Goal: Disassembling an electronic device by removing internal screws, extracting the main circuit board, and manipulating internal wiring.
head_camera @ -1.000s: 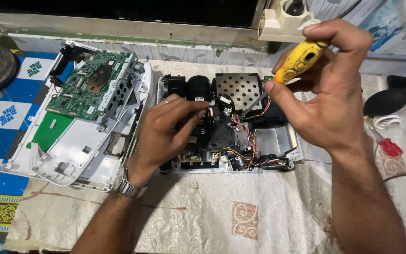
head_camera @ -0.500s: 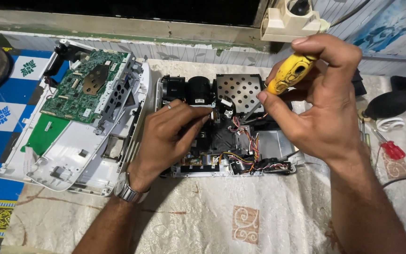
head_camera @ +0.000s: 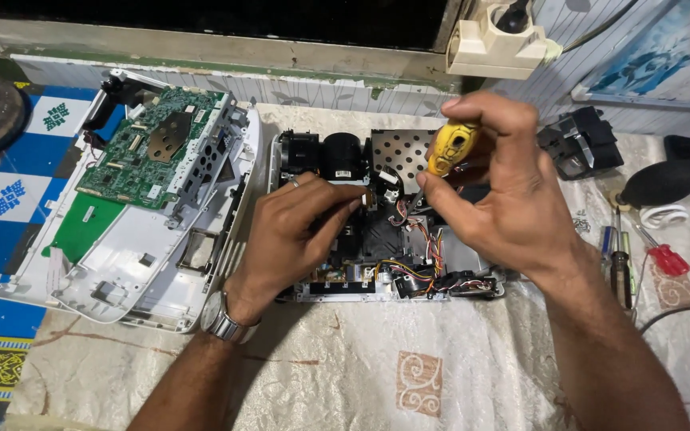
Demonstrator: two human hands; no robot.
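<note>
An opened white device chassis (head_camera: 409,289) with black parts, a perforated metal plate (head_camera: 402,153) and coloured wires lies on a cream cloth. My left hand (head_camera: 297,231) rests inside it, fingertips pressing a small part near the black lens housing (head_camera: 339,156). My right hand (head_camera: 498,191) grips a yellow-handled screwdriver (head_camera: 450,148), its shaft pointing down into the middle of the chassis; the tip is hidden among the parts. A wristwatch sits on my left wrist.
To the left lies the removed white cover (head_camera: 129,263) with a green circuit board (head_camera: 157,148). Several screwdrivers (head_camera: 621,263), a red-handled tool (head_camera: 664,257), a black air blower (head_camera: 658,182) and a black part (head_camera: 580,144) lie right. A wall socket block (head_camera: 495,44) sits behind.
My right hand with the yellow screwdriver has come down and left, closer over the chassis. My left hand stays on the same part inside the device.
</note>
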